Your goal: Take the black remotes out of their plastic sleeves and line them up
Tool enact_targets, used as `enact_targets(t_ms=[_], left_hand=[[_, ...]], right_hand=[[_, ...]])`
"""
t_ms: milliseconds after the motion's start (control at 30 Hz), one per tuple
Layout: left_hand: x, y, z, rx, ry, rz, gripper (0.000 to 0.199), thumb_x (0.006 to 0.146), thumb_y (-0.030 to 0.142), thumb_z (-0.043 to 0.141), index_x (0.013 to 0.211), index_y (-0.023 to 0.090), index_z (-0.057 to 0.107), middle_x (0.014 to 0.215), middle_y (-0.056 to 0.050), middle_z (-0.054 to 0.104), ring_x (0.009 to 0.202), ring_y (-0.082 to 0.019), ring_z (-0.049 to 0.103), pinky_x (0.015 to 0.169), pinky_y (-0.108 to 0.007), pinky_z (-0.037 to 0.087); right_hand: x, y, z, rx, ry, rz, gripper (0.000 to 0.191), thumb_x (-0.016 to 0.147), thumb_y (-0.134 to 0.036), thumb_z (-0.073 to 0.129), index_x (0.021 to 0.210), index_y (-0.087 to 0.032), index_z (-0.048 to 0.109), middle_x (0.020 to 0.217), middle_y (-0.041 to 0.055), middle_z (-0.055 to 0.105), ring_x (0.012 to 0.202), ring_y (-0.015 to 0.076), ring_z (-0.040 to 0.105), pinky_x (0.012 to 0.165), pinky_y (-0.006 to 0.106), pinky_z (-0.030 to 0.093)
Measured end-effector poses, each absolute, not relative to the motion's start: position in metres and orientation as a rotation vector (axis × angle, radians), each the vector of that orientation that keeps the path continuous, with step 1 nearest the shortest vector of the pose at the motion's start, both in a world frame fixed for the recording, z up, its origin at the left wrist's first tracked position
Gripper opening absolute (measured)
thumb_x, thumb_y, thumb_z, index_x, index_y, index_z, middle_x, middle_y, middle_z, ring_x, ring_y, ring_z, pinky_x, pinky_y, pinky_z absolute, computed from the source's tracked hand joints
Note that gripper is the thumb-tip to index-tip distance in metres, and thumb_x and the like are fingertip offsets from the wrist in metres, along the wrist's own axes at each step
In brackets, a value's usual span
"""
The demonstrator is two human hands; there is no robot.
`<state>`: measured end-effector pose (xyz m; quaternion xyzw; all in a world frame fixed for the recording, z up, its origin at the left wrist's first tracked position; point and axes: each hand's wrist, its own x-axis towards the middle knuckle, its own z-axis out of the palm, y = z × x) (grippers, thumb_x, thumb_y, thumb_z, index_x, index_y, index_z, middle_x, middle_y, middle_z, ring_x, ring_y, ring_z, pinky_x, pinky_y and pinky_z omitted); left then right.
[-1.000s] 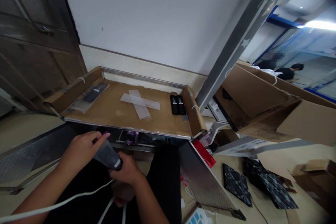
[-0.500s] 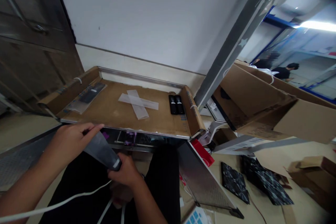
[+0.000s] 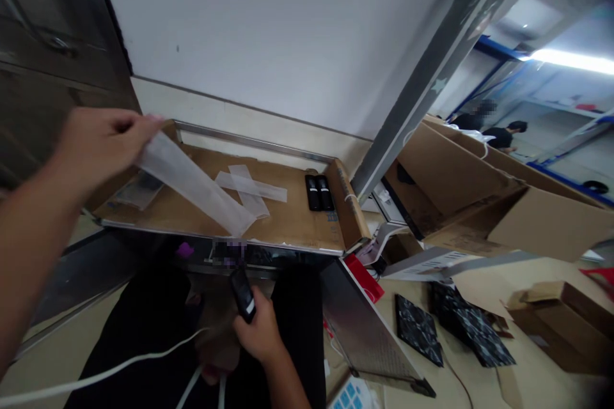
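Raised over the left end of the cardboard-lined tray, my left hand pinches the upper end of a long translucent plastic sleeve. The sleeve slants down to the right and looks flat, with nothing visible inside. My right hand is closed around the lower end of a slim black handheld device with a small white label, above my lap. Two similar black devices lie side by side at the tray's right end. Two crossed plastic sleeves lie mid-tray. A bagged dark item lies at the left, partly hidden.
A large open cardboard box stands at the right beside a grey post. Below the tray, a metal panel slants outward. Black patterned packages lie on the floor. A white cord crosses my lap. Two people sit far back.
The black device has come out of the plastic sleeve. My left hand has lifted the sleeve up over the tray; my right hand has moved slightly right with the device.
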<state>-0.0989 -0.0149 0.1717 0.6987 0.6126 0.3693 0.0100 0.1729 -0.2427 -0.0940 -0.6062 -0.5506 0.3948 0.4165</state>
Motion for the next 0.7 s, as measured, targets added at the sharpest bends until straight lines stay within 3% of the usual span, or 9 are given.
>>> enact_targets(t_ms=[67, 133, 233, 433, 500, 567, 700], left_hand=[[-0.072, 0.019, 0.163, 2.108, 1.821, 1.08, 0.073, 0.096, 0.064, 0.032, 0.094, 0.0, 0.07, 0.074, 0.002, 0.057, 0.072, -0.009, 0.057, 0.075, -0.022, 0.035], [-0.048, 0.049, 0.14, 2.06, 1.793, 1.01, 0.059, 0.091, 0.063, 0.047, 0.072, 0.011, 0.068, 0.058, 0.002, 0.054, 0.059, -0.01, 0.049, 0.06, -0.024, 0.031], [-0.029, 0.074, 0.087, 2.015, 1.628, 1.003, 0.049, 0.086, 0.056, 0.056, 0.055, 0.017, 0.056, 0.051, 0.003, 0.044, 0.055, -0.012, 0.042, 0.055, -0.028, 0.027], [-0.032, 0.075, 0.014, 1.976, 1.53, 1.118, 0.049, 0.086, 0.06, 0.05, 0.055, 0.021, 0.049, 0.054, 0.002, 0.042, 0.058, -0.015, 0.042, 0.057, -0.029, 0.029], [-0.034, 0.076, 0.01, 1.977, 1.503, 1.142, 0.05, 0.085, 0.061, 0.052, 0.055, 0.021, 0.049, 0.054, 0.002, 0.042, 0.058, -0.015, 0.042, 0.057, -0.03, 0.029], [-0.036, 0.079, 0.01, 1.954, 1.509, 1.153, 0.05, 0.085, 0.062, 0.052, 0.056, 0.021, 0.05, 0.054, 0.002, 0.042, 0.057, -0.015, 0.042, 0.056, -0.03, 0.028], [-0.037, 0.082, 0.01, 1.94, 1.52, 1.191, 0.05, 0.086, 0.061, 0.05, 0.056, 0.021, 0.049, 0.055, 0.002, 0.042, 0.057, -0.015, 0.043, 0.056, -0.031, 0.028]], right_hand=[[0.184, -0.257, -0.102, -1.578, -1.26, 0.904, 0.033, 0.068, -0.026, 0.069, 0.1, -0.02, 0.07, 0.078, 0.0012, 0.063, 0.073, 0.0217, 0.058, 0.066, 0.029, 0.049], [0.192, -0.27, -0.102, -1.606, -1.141, 0.81, 0.041, 0.072, -0.035, 0.073, 0.109, -0.018, 0.07, 0.087, 0.0037, 0.067, 0.082, 0.0239, 0.062, 0.074, 0.031, 0.053], [0.204, -0.28, -0.08, -1.595, -1.092, 0.72, 0.043, 0.082, -0.045, 0.072, 0.114, -0.017, 0.067, 0.09, 0.0047, 0.068, 0.084, 0.023, 0.063, 0.076, 0.03, 0.053], [0.243, -0.225, 0.017, -1.725, -1.257, 0.421, 0.047, 0.098, -0.049, 0.059, 0.13, -0.016, 0.053, 0.096, 0.007, 0.068, 0.082, 0.0227, 0.065, 0.075, 0.031, 0.052], [0.254, -0.177, 0.039, -1.809, -1.35, 0.187, 0.051, 0.101, -0.046, 0.056, 0.14, -0.015, 0.047, 0.111, 0.013, 0.066, 0.096, 0.0267, 0.066, 0.083, 0.034, 0.052], [0.26, -0.123, 0.047, -1.915, -1.463, -0.031, 0.056, 0.101, -0.039, 0.054, 0.147, -0.009, 0.042, 0.126, 0.0213, 0.06, 0.108, 0.0309, 0.064, 0.089, 0.038, 0.051], [0.263, -0.034, 0.039, -2.212, -1.604, -0.235, 0.06, 0.1, -0.022, 0.055, 0.152, 0.0, 0.034, 0.13, 0.0282, 0.052, 0.111, 0.0325, 0.061, 0.09, 0.037, 0.051]])
